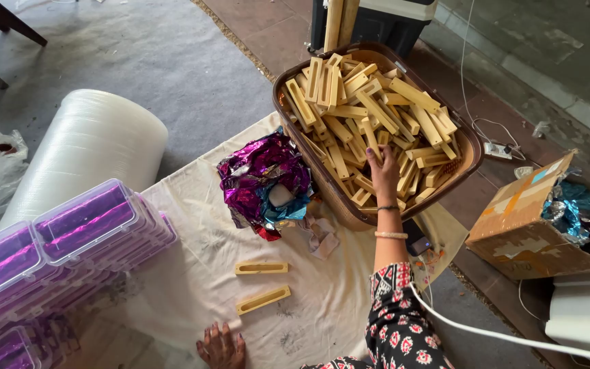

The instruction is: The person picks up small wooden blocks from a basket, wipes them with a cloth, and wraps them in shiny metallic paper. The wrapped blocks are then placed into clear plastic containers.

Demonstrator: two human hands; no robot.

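Wooden blocks (262,284): two on cloth (192,273); right hand (384,174) in basket (469,147).

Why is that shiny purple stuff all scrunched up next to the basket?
The purple foil lies crumpled in a heap on the cloth, against the brown basket. The wooden pieces are jumbled every which way, where the right hand reaches.

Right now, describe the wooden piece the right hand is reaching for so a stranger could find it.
Start at the brown basket heaped with pale wooden slotted blocks. The right hand reaches into its near side. Its fingertips rest on one upright narrow block; only that block is touched.
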